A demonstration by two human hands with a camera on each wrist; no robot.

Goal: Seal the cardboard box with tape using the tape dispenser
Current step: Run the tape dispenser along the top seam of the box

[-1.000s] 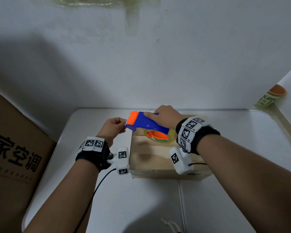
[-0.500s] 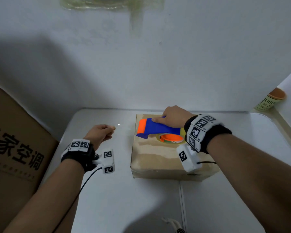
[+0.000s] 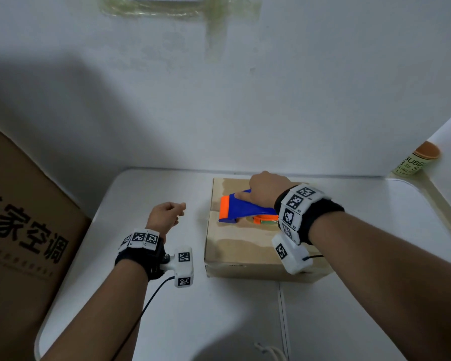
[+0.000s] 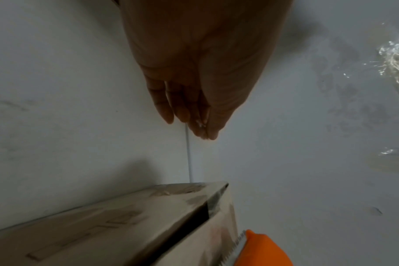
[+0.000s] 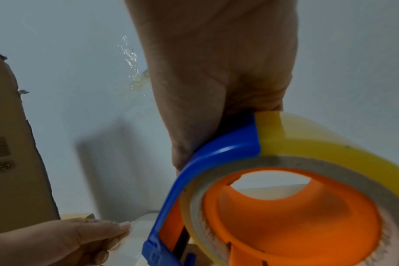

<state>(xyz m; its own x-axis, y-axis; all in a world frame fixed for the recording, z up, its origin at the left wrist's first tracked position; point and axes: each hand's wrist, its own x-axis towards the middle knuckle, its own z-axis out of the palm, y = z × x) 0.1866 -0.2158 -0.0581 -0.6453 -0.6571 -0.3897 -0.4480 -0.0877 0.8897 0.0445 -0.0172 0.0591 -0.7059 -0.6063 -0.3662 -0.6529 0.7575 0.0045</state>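
Note:
A brown cardboard box point(image 3: 245, 246) lies on the white table point(image 3: 219, 321). My right hand point(image 3: 266, 190) grips the blue and orange tape dispenser point(image 3: 245, 208) from above and holds it low over the box top, orange tip pointing left. In the right wrist view the yellowish tape roll point(image 5: 307, 144) sits on its orange hub. My left hand point(image 3: 167, 217) hovers over the table left of the box. Its thumb and fingertips point(image 4: 201, 126) meet in a pinch on what looks like the clear tape end point(image 5: 137, 223), which is faint.
A large printed carton point(image 3: 24, 230) leans at the table's left edge. A paper cup point(image 3: 414, 160) stands on a ledge at the far right. The wall is close behind the box. A white cord point(image 3: 268, 351) lies near the front edge.
My right hand has carried the dispenser from the box's left edge rightward and down over the top. My left hand has drawn away to the left of the box.

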